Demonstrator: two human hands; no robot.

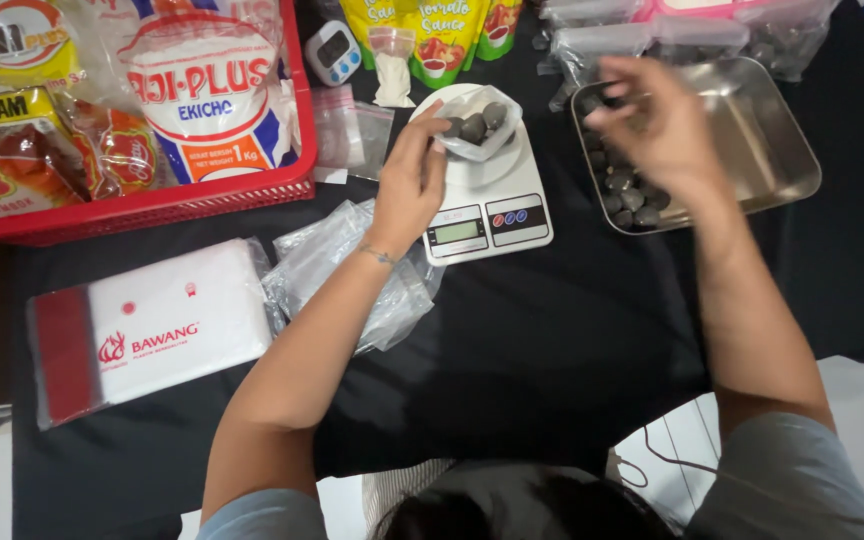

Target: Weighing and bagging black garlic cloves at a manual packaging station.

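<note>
A white kitchen scale (pixel 487 205) stands on the black cloth. On its round platform rests a small clear plastic bag (pixel 482 125) with a few dark round nuts inside. My left hand (pixel 410 180) pinches the bag's left edge and holds it open. My right hand (pixel 652 125) hovers over a steel tray (pixel 762 150), fingers curled together and blurred; whether they hold any nuts I cannot tell. Several dark nuts (pixel 627 195) lie along the tray's left side.
A red basket (pixel 152 200) of seasoning packets fills the far left. Empty clear bags (pixel 352 270) and a white pack of plastic bags (pixel 152 325) lie near my left arm. A small timer (pixel 333 50), sauce pouches (pixel 442 35) and filled clear bags (pixel 692 35) line the back.
</note>
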